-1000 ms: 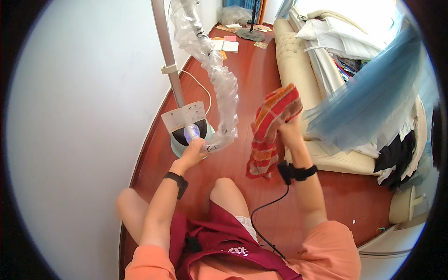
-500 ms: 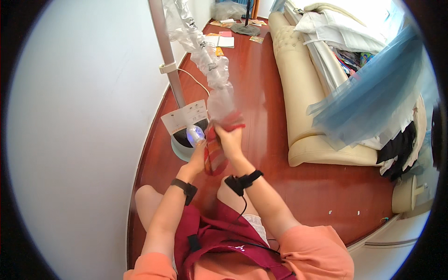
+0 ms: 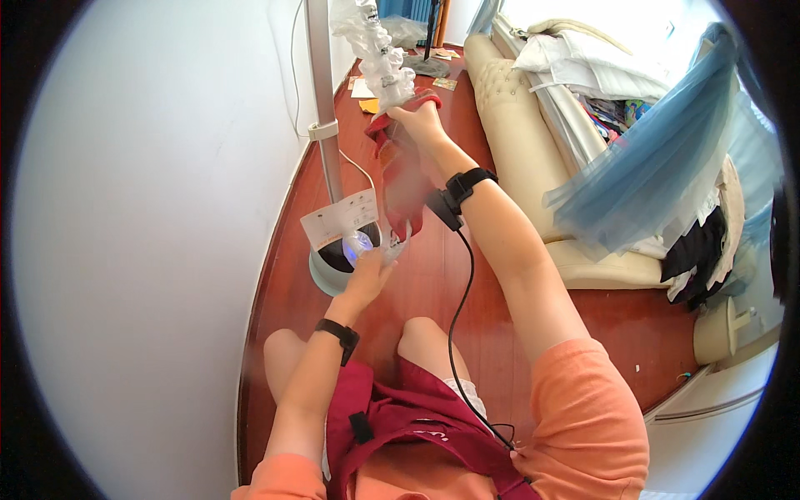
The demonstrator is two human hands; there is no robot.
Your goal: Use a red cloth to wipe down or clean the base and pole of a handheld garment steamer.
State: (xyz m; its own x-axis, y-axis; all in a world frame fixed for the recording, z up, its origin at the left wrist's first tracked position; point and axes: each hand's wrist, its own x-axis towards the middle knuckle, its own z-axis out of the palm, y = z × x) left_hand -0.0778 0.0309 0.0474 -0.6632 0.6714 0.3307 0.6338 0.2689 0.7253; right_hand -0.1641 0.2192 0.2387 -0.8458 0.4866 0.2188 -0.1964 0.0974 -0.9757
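My right hand, closed, grips the red end of a red striped cloth at the upper middle. The cloth hangs down from it, blurred by motion. Above it rises a string of clear, puffy plastic film; whether the hand also holds it is hidden. Lower down, my left hand is closed on a piece of clear plastic at the cloth's bottom end. Beside its fingers a clear rounded part glows blue-violet.
A metal pole stands left of the cloth on a round base, with a printed paper card in front. To the right lie a cream padded sofa and blue sheer fabric. Papers are on the red floor.
My right hand has moved up and away, carrying the cloth's top and stretching it out. My left hand stays low by the glowing part. The view has shifted a little.
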